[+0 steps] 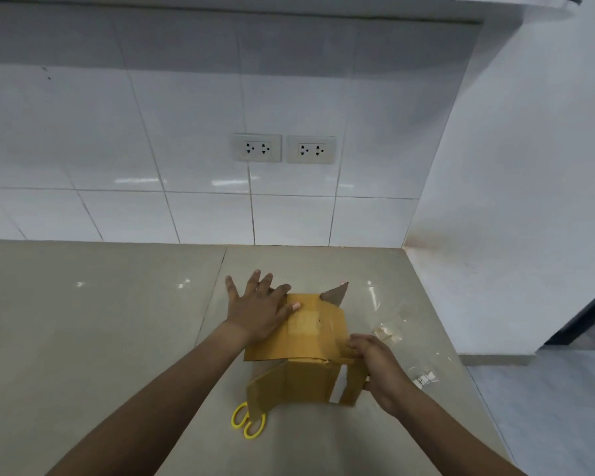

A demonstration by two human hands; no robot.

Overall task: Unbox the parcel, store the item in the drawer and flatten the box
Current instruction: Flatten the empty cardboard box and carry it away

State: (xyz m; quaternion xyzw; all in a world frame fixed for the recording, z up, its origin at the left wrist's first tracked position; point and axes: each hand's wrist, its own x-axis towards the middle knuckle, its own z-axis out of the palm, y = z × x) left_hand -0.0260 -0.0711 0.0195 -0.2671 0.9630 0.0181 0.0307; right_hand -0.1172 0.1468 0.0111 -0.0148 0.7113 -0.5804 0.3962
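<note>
Yellow-handled scissors (249, 420) sit closest to us on the beige countertop (100, 321), blades tucked under the near flap of the cardboard box (303, 345), so we'll use the box as our reference for everything. Our left hand (258, 310) lies flat with fingers spread, pressing the box's far-left panel down. Our right hand (375, 369) is curled round the box's near-right flap, pinching the edge.

The box looks half collapsed, flaps splayed, with a patch of tape still on top. We can't see any item, so we're guessing it's already stored, but can't tell for sure.

Stuff that could go wrong: the tape may keep a seam from folding, and pushing harder could tear the card instead. The countertop looks glossy, so the box might skid away from the pressing palm. Clear plastic wrap (399, 324) lies just right of the box, near the counter's edge, and a sweep of the flap could knock it off.
</note>
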